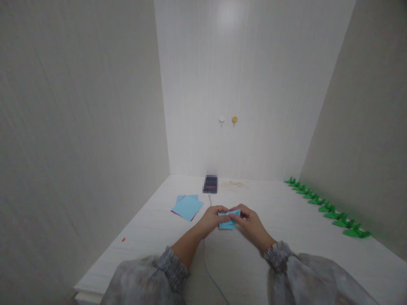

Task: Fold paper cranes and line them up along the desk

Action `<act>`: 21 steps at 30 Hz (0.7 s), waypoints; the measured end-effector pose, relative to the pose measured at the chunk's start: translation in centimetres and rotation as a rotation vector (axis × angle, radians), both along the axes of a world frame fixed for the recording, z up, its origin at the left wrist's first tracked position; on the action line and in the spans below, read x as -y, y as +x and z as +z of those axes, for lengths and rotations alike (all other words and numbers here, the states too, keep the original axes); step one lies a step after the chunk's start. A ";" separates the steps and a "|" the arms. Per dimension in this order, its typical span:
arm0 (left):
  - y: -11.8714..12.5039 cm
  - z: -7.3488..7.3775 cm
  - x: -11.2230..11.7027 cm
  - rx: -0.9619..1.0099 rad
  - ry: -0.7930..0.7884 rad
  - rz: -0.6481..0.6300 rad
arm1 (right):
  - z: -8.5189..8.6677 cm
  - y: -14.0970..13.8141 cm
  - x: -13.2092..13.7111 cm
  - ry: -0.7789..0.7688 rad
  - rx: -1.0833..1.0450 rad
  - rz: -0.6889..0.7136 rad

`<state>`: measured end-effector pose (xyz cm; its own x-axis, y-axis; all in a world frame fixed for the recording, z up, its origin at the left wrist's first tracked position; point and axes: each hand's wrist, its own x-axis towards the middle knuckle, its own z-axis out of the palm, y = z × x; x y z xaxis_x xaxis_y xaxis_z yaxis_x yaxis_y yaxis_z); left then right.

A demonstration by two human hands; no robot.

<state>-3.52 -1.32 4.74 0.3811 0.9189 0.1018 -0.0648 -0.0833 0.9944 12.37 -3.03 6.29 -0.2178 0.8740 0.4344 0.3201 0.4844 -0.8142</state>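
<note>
A small piece of light blue folded paper (226, 225) is held between my two hands, just above the white table. My left hand (213, 219) pinches its left side, thumb laid across the front. On the other side, my right hand (249, 218) grips the upper right corner between thumb and fingers. The fingertips of both hands almost meet over the middle of the paper and hide part of its folds. Left of my hands lies a loose stack of square paper sheets (187, 206), blue on top with a red edge showing beneath.
Several green folded paper figures (330, 209) stand in a row along the table's right edge. A blurred dark device (210, 184) sits at the back, its white cable (208, 267) running under my hands toward me. A small red scrap (123, 239) lies left. Two hooks (234, 119) hang on the back wall.
</note>
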 end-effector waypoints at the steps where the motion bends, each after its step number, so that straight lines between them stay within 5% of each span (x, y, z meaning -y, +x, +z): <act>1: 0.0 0.0 0.0 -0.006 -0.005 -0.009 | -0.1 0.0 -0.1 0.013 0.014 -0.012; 14: 0.2 -0.3 -0.2 -0.012 -0.065 -0.044 | -0.7 0.3 -0.4 0.062 0.019 -0.057; 21: 0.4 0.9 0.5 0.100 -0.134 -0.005 | 0.0 0.0 0.0 0.099 0.017 -0.052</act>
